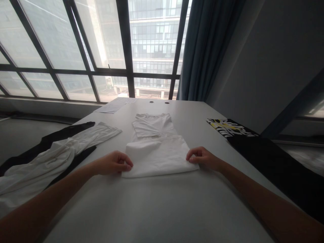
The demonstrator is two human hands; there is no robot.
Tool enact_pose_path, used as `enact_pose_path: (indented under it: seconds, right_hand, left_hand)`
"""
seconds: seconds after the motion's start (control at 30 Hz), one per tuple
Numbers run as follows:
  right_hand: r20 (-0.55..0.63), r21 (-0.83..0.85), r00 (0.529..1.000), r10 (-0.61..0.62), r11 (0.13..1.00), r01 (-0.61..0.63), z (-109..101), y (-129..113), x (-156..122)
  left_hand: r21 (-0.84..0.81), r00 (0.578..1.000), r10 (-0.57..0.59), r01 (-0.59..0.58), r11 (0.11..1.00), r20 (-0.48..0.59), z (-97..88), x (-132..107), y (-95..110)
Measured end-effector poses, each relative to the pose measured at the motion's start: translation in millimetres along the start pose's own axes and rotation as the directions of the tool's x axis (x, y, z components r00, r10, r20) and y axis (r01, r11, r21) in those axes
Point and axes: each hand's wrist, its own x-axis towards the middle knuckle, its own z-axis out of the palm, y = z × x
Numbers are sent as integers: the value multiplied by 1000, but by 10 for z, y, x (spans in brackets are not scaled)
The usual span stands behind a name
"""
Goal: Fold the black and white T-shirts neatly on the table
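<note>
White shirt [157, 153], underlayer unseen, edges in the pinch of left fingers [125, 157] and right fingers [196, 152]

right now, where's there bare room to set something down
Bare table shows on the near side of the white shirt and, beyond the right hand, between shirt and black clothing. It's crowded at left, white garment over black cloth, and at the shirt's near left corner, by the left hand.
</note>
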Motion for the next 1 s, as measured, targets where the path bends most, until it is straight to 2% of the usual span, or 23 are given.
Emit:
enact_pose_path:
  seconds: [0.07, 0.13, 0.23, 0.33, 0.4, 0.47, 0.53, 0.63, 0.73, 0.87, 1.0]
  right_hand:
    - [-75, -28, 997, 14, 999, -16, 4, 17, 26]
    - [-208, -62, 978, 17, 998, -30, 29, 65, 67]
    - [-350, -88, 937, 15, 995, -49, 68, 166, 133]
    - [-367, -59, 930, 30, 997, -55, 75, 240, 204]
    - [-350, -71, 935, 47, 995, -76, 49, 250, 282]
    - [-355, -157, 933, 51, 981, -113, 0, 226, 401]
    - [-359, -294, 933, 29, 945, -142, -64, 180, 557]
    - [-320, -470, 947, -18, 871, -143, -147, 113, 811]
    - [-282, -558, 958, -44, 820, -126, -163, 107, 1003]
    - [-275, -643, 954, -122, 761, -88, -89, 195, 1080]
    - [-350, -658, 919, -181, 746, -104, -6, 272, 1037]
  left_hand:
    - [-14, 998, -7, 6, 1000, -66, -16, 18, -23]
    - [50, 972, 21, -10, 999, -234, -17, 60, -76]
    - [184, 880, 123, -42, 982, -458, 11, 146, -178]
    - [169, 819, 146, -60, 984, -555, 26, 262, -259]
    - [141, 819, 125, -54, 988, -561, -7, 366, -275]
    - [153, 843, 98, -19, 988, -529, -86, 489, -253]
    - [159, 888, 40, 38, 986, -459, -200, 613, -200]
    - [126, 948, -107, 151, 980, -301, -379, 773, -105]
    - [163, 962, -187, 221, 962, -197, -487, 887, -46]
    - [242, 954, -168, 230, 943, -249, -464, 975, -31]
    - [246, 947, -84, 165, 955, -311, -389, 995, -41]
